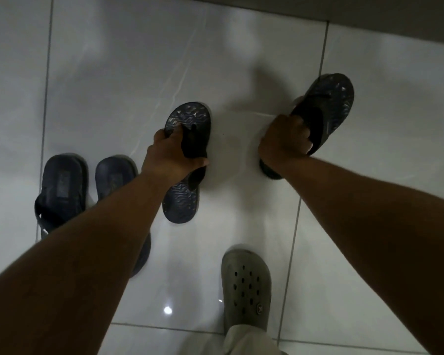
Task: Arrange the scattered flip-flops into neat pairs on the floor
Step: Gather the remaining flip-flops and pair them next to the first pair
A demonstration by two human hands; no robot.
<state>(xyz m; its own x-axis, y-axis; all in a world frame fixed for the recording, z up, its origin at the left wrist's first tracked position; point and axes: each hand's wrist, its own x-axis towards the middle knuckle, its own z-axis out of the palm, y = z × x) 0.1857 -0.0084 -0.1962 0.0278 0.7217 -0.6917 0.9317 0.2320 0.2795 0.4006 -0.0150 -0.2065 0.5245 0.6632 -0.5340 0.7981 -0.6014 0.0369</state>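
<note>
Two dark flip-flops with wavy textured soles are in my hands above the glossy white tile floor (241, 60). My left hand (172, 155) grips the strap of the left flip-flop (182, 201), which points away from me near the middle. My right hand (283, 139) holds the strap of the right flip-flop (336, 98), angled up to the right. A pair of dark blue slides sits side by side at the left: one slide (62, 185) is in full view, the other slide (114, 175) is partly hidden by my left forearm.
A grey clog (246, 285) on a foot, with a light trouser leg (249, 342) above it, stands at the bottom centre. A dark wall base (344, 8) runs along the top right. Grout lines cross the floor.
</note>
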